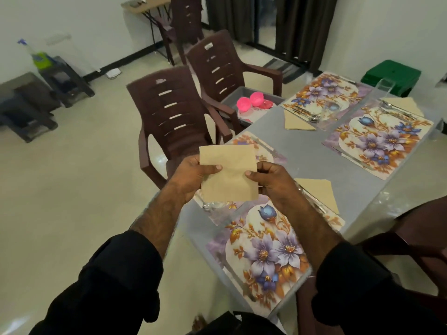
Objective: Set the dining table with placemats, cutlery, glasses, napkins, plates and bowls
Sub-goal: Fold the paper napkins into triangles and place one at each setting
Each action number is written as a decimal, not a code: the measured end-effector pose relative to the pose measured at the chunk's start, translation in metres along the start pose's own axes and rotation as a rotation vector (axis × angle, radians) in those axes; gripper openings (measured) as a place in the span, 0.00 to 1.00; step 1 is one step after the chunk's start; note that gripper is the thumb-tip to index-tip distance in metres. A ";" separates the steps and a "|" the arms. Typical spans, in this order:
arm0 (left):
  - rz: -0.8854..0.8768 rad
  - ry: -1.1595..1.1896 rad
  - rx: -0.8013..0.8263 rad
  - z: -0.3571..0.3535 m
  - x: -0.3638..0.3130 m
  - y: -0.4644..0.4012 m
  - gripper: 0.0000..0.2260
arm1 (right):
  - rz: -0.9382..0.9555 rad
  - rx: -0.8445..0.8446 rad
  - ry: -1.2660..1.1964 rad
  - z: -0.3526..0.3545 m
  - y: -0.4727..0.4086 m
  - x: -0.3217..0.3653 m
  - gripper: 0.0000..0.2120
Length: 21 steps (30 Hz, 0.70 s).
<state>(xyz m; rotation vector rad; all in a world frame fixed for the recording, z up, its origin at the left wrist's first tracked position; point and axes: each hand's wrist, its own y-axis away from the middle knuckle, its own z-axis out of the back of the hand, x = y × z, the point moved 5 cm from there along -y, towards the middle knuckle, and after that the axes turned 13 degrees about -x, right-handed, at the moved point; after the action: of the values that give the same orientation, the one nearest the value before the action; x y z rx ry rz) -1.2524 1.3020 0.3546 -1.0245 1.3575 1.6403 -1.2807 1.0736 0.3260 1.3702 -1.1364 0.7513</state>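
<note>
Both hands pinching the napkin (228, 174), left hand (191, 176) & right hand (271, 182) w/ thumbs on top, held above the near placemat (263, 250). I'd fold it corner-to-corner, keep edges aligned, then lay it flat on the surface (302, 151) beside the mat like the others.

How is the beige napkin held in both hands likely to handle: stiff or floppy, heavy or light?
The napkin looks thin, so probably light and floppy. Folded flat, it holds its shape between the left hand and right hand, pinched only at its edges. Unlikely to slip.
</note>
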 end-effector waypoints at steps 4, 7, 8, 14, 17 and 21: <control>0.038 0.094 -0.060 0.061 0.019 0.007 0.18 | -0.034 0.067 0.099 -0.059 0.016 -0.008 0.11; 0.083 0.183 -0.147 0.113 0.044 0.015 0.17 | -0.049 0.084 0.226 -0.108 0.030 -0.026 0.07; 0.110 0.226 -0.173 0.133 0.053 0.019 0.18 | -0.053 0.069 0.219 -0.126 0.035 -0.033 0.04; 0.181 0.347 -0.219 0.248 0.102 0.053 0.16 | -0.136 0.126 0.225 -0.234 0.079 -0.088 0.09; 0.195 0.326 -0.228 0.296 0.120 0.066 0.15 | -0.143 0.184 0.300 -0.279 0.105 -0.108 0.10; 0.173 0.278 -0.278 0.342 0.137 0.071 0.14 | -0.135 0.180 0.316 -0.319 0.115 -0.117 0.06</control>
<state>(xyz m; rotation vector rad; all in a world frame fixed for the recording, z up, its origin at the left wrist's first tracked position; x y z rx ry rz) -1.4094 1.6379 0.2941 -1.3714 1.4560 1.9088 -1.3695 1.4201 0.3066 1.4024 -0.7360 0.9504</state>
